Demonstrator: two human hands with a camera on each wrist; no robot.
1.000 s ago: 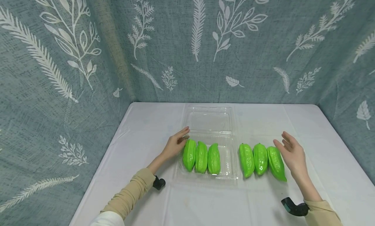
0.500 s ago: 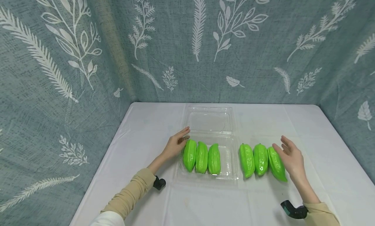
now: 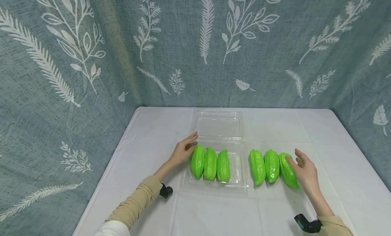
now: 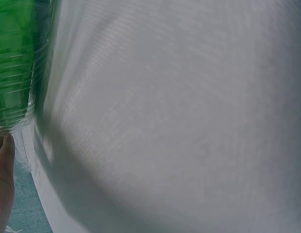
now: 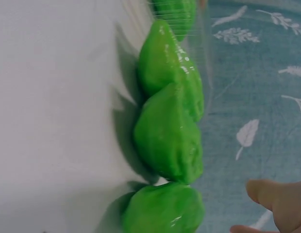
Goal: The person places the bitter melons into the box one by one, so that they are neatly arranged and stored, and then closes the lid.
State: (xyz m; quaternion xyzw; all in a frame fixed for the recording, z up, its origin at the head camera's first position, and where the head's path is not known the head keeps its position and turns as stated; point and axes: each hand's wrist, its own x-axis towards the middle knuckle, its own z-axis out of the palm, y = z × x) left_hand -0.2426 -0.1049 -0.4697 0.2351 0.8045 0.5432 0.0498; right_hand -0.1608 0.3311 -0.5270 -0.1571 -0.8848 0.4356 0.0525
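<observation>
A clear plastic clamshell box (image 3: 239, 161) lies with its lid (image 3: 218, 125) folded back toward the curtain. Three glossy green, ridged gourds (image 3: 210, 164) lie side by side in its left and middle part. My left hand (image 3: 181, 151) is at the box's left edge by the hinge, fingers fairly straight; in the left wrist view a fingertip (image 4: 8, 141) meets the box corner. Three more gourds (image 3: 272, 166) lie on the table right of the box. My right hand (image 3: 305, 169) is over the rightmost gourd (image 3: 288, 171), fingers and thumb spread, gripping nothing.
A white cloth covers the table (image 3: 213, 212). Behind and at both sides hangs a blue-green curtain (image 3: 189, 76) with white leaf patterns. Black wrist cameras (image 3: 306, 224) sit on both forearms, close above the cloth.
My right hand has come slightly toward me, and its thumb now overlaps the rightmost gourd. The left hand, box and gourds stay where they were.
</observation>
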